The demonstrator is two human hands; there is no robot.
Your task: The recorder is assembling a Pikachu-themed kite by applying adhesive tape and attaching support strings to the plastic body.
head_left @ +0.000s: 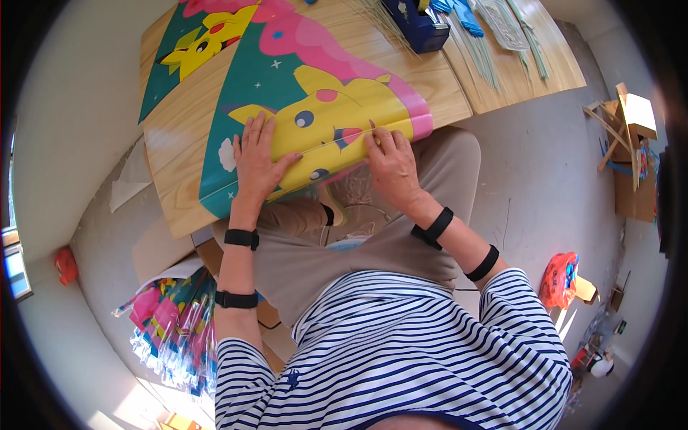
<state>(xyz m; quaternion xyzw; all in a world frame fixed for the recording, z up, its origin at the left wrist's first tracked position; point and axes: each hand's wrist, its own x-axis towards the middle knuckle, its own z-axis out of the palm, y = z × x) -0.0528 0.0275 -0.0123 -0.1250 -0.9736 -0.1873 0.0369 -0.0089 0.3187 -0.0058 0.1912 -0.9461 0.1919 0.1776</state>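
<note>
A glossy triangular printed sheet (356, 100) in teal, yellow and pink, with a big-eared yellow cartoon figure, lies over the near edge of the wooden table. A crease or bend runs across it, and its lower strip slopes toward my lap. My left hand (256, 161) rests flat on its left part, fingers stretched and thumb spread along the crease. Over on the right part, my right hand (393, 163) touches the sheet with slightly bent fingers at the crease. What lies under the right palm is hidden.
A similar printed sheet (208, 50) lies farther left on the wooden table (175, 168). A dark blue tape dispenser (423, 25) and thin pale sticks (481, 61) sit at the back right. Bundled printed sheets in clear plastic (175, 326) stand low left; an orange bag (559, 279) is on the right floor.
</note>
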